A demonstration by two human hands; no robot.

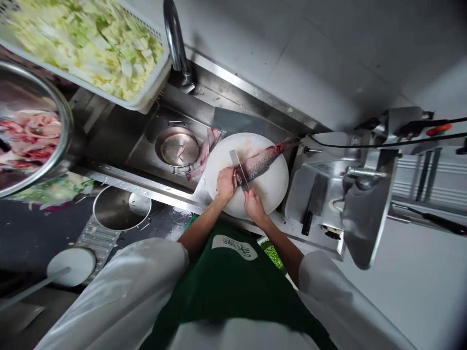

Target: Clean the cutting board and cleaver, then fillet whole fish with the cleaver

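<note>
A dark-scaled fish (263,161) lies across a round white cutting board (226,150), its bloody tail end pointing to the upper right. My right hand (254,206) grips the handle of a cleaver (239,165), whose blade stands on edge across the fish's near-left end. On the left side of that blade, my left hand (226,183) has its fingers curled on the fish's end, close to the steel. What lies under those fingers is mostly hidden. Beside the board's left edge, pale pink fish pieces (206,151) rest in the sink.
A two-handled steel pan (179,147) sits in the sink (146,160) below the faucet (175,43). Chopped cabbage fills a white basket (149,92) at upper left, near a steel bowl (67,131) of meat. Right of the board are another knife (314,201) and a metal machine (365,209).
</note>
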